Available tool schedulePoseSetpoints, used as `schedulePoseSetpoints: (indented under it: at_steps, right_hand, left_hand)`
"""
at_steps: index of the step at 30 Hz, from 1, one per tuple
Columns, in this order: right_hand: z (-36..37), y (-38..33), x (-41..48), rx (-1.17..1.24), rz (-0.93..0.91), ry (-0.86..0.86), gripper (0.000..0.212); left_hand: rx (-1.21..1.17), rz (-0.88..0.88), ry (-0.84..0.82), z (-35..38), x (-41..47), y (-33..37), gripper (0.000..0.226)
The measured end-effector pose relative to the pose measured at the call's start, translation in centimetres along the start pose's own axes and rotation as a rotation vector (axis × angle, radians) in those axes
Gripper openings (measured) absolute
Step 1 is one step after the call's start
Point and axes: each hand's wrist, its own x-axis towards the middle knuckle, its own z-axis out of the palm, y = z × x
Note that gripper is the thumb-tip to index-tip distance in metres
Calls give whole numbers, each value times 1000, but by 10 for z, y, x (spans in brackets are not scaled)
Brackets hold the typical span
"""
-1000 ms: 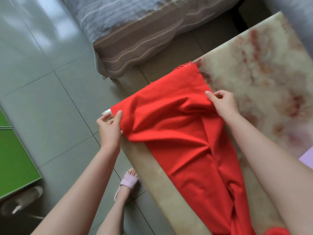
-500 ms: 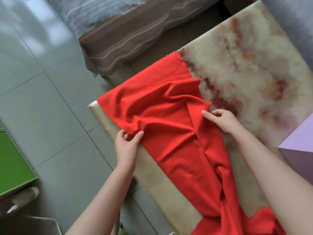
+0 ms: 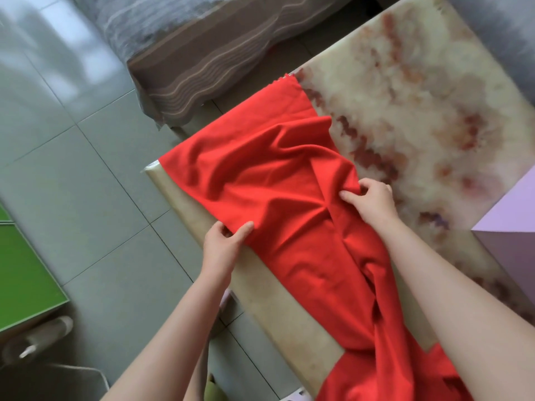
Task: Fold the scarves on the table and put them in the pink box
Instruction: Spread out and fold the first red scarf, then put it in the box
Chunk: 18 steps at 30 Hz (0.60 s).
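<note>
A long red scarf [image 3: 278, 180] lies rumpled along the near-left edge of the marbled table [image 3: 419, 91]; its lower end hangs over the table's edge at the bottom of the view. My left hand [image 3: 224, 241] pinches the scarf's near edge at the table's side. My right hand [image 3: 370, 202] grips a bunch of cloth at the scarf's far edge, on the tabletop. The pink box [image 3: 509, 227] shows as a lilac corner at the right edge, mostly cut off.
A sofa with a striped grey-brown cover [image 3: 202, 53] stands beyond the table's far-left corner. Grey floor tiles [image 3: 86, 183] lie to the left. A green panel [image 3: 23, 270] sits at the left edge. Another grey seat [image 3: 498, 27] is at top right.
Both hands have slid down the scarf toward me and taken a new hold lower on its edges. The cloth between them has bunched into folds. The pink box has come into view.
</note>
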Motion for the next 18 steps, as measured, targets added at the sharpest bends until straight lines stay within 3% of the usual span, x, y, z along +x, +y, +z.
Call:
schedulePoseSetpoints:
  at_steps: [4,7,11,18]
  right_hand:
    - [-24,12,3,429,110,12,11]
    - [-47,32,5,302,170,-45,16]
    - [-61,53,-3,67,189,-111,22]
    - [-55,63,-15,69,153,-103,27]
  left_hand:
    - [-118,-98,156,-2,-1,-9,31]
    - [-92,-168,228,-4,-10,-16,31]
    - [-156,-308,79,5,-34,-29,30]
    - [-60,-327,-31,22,-68,-43,27]
